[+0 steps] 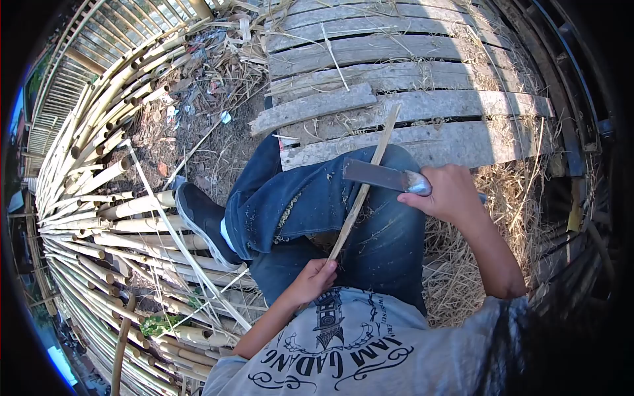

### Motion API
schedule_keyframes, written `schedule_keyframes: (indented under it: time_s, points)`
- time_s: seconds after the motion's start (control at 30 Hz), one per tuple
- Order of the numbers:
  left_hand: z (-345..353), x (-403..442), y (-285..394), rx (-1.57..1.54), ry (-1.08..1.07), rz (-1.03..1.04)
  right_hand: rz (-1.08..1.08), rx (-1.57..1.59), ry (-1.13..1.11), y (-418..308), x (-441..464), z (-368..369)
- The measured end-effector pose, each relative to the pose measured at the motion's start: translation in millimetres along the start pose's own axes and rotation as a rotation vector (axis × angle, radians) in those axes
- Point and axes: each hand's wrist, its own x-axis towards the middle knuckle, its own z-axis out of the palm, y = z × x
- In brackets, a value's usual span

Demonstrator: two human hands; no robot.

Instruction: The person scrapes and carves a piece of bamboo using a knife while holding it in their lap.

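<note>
My left hand is closed on the lower end of a long, narrow bamboo strip, close to my shirt. The strip slants up across my thigh, its far end over the wooden boards. In my right hand is the handle of a knife with a broad, dark blade and a metal collar. The blade points left and lies across the strip, above my knee. Whether blade and strip touch, I cannot tell.
A slatted wooden platform with a loose board lies ahead. Many bamboo poles fan out at the left, beside my shoe. Shavings cover the ground at the right. A bamboo fence stands at the upper left.
</note>
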Motion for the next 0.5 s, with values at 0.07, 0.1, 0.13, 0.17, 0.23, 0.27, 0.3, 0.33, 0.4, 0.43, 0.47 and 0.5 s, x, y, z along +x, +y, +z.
schedule_keyframes:
  time_s: [0.07, 0.1, 0.13, 0.17, 0.23, 0.27, 0.3, 0.33, 0.4, 0.43, 0.47, 0.5]
  points:
    - [-2.1, 2.0, -0.5, 0.015, 0.005, 0.01, -0.037, -0.064, -0.032, 1.3, 4.1, -7.0]
    - [-1.0, 0.3, -3.8, 0.024, 0.0, 0.005, -0.032, -0.06, -0.042, 7.4, 9.3, -8.8]
    - [-0.7, 1.9, -3.9, 0.052, 0.01, 0.009, 0.057, -0.04, 0.015, 15.0, 16.3, -11.6]
    - [-0.5, 1.2, -5.0, 0.052, 0.004, 0.014, 0.139, -0.026, 0.081, 19.6, 21.2, -15.8]
    - [-1.6, -1.3, -4.9, 0.003, -0.001, -0.007, 0.127, 0.045, 0.053, 4.6, 17.8, -14.9]
    - [-2.4, 0.3, -4.6, 0.002, 0.0, -0.005, 0.044, -0.016, -0.041, 1.9, 17.3, -11.1]
    - [-3.8, 2.0, -6.1, -0.029, -0.007, 0.009, -0.04, -0.077, -0.136, 1.1, 17.6, -8.7]
    - [-4.5, 1.2, -8.4, -0.06, -0.017, 0.015, 0.004, -0.028, -0.121, 8.3, 25.7, -12.2]
    - [-6.7, 2.7, -7.5, -0.108, -0.048, 0.006, 0.027, -0.015, -0.101, 7.0, 30.5, -5.2]
    - [-7.4, 3.6, -4.6, -0.15, -0.072, 0.007, 0.041, 0.0, -0.073, 5.3, 34.0, -3.2]
    - [-6.2, 2.9, -0.6, -0.149, -0.067, 0.011, 0.034, -0.038, -0.044, 1.2, 32.3, -5.5]
    - [-2.6, 2.3, 3.0, -0.087, -0.028, -0.002, 0.021, -0.038, -0.045, 3.7, 35.6, -4.5]
